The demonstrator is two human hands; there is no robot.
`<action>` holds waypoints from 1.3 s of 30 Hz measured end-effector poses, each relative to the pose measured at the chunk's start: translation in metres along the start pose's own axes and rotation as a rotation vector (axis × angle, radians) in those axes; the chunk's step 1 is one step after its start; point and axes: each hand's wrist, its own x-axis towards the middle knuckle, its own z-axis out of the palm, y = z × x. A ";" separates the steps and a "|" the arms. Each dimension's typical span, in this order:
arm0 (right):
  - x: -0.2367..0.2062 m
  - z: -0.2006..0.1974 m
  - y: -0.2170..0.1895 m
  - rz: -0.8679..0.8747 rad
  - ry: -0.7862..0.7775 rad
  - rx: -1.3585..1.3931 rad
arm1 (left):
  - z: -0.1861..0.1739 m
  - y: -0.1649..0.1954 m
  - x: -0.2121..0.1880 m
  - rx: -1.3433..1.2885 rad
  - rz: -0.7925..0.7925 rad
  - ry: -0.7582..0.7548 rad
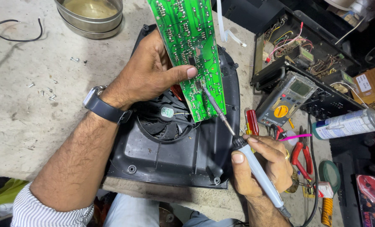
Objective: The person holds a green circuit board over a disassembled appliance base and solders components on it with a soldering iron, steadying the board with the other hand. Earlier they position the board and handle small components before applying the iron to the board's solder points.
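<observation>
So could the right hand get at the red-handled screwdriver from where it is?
Probably yes: the red-handled screwdriver lies uncovered just above the right hand. But that hand is gripping the soldering iron, so it would need freeing first.

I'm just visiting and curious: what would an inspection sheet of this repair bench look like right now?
Surface: worn grey bench, stained, loose screws scattered on it.
Job's things: green circuit board held upright, solder side facing the camera; soldering iron tip touching it; open black fan housing beneath.
Clutter: multimeter, red screwdriver, red pliers, spray can, steel bowl.
Grips: left hand grips the board; right hand grips the iron.
Cables: black wire at top left; white ribbon cable.
Surroundings: opened black electronics chassis, cardboard box.
</observation>
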 end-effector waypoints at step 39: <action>-0.003 0.001 0.004 -0.014 0.030 0.025 | 0.001 0.000 0.000 -0.011 0.009 -0.007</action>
